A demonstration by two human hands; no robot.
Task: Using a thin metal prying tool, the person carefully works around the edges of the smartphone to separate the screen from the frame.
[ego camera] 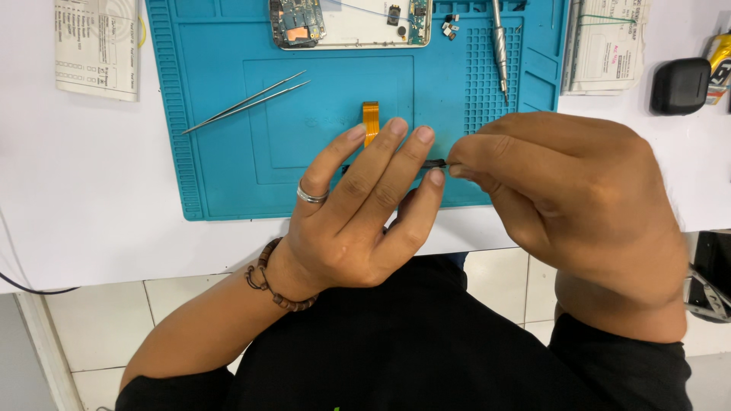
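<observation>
While we look down from the left, a white printed sheet (97, 47) lies flat on the white surface (91, 190), its dark text too small to matter, just left of the teal work mat (221, 152). On the mat rest slim metal tweezers (247, 101), angled up to the right, and above them at the far edge sits an opened phone body (350, 23) with its boards bare.

Our left hand (358, 221), ringed and with a bead bracelet at the wrist, is spread with fingers nearly straight; its fingertips prop a small dark strip-like part (434, 164) from behind, and we cannot tell whether the thumb presses it. An orange flex ribbon (370, 120) stands up behind those fingers. Our right hand (571, 190) is closed in a tight pinch, thumb and forefinger tips on the right end of the same dark part, over the mat's near right area.

In our judgement, this fine pinch goes best with slow, even pull, the left fingers bracing firmly, and the part kept low over the mat so nothing small drops off the surface.

Further right, a precision screwdriver (500, 49) lies on the mat's gridded section. Beyond the mat is a stack of white papers (609, 46) with a green band, then a rounded black case (680, 85), and a yellow packet (719, 65) at the frame's edge.
</observation>
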